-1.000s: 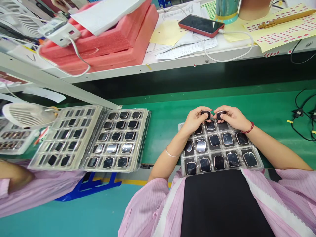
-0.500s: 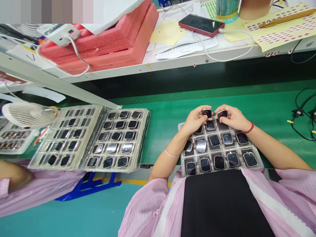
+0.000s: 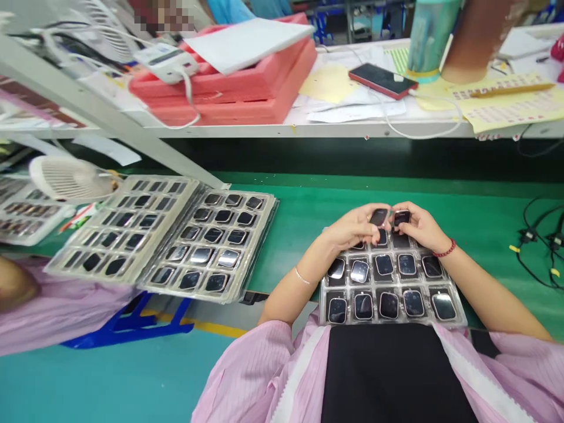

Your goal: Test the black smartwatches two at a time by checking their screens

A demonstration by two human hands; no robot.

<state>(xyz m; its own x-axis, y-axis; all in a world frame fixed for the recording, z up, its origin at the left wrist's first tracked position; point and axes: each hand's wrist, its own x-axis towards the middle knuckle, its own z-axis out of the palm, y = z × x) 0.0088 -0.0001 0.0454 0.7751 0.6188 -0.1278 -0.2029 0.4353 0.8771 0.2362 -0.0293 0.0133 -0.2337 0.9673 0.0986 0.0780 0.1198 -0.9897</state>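
Tilting the left-hand watch [image 3: 379, 217] close to the right-hand watch [image 3: 402, 218]

A worker in a pink striped sleeve [image 3: 247, 364] holds a square watch in each hand at the twelve o'clock edge of a clear plastic tray [image 3: 458, 314] on a green table [image 3: 304, 217]. Over the last half second, the left-hand watch has swung to a slant and moved nearer its neighbour, leaving only a sliver between them, while the wearer's view has shifted. The left hand [image 3: 352, 229] pinches its watch by the edges, though blur hides the exact contact. The right hand [image 3: 420, 229], red bracelet [image 3: 445, 248] at the wrist, pinches its own between thumb and fingers, much as before. For the work in hand, the change suggests active handling on the left and steadying on the right, with neither watch seated in a slot. More watches sit in the tray from nine round to three o'clock, some hidden by the hands. Another loaded tray [image 3: 240, 292] lies at nine o'clock; dark cables [image 3: 529, 236] coil near three; a phone [image 3: 382, 80] rests on the shelf [image 3: 247, 130] at twelve.
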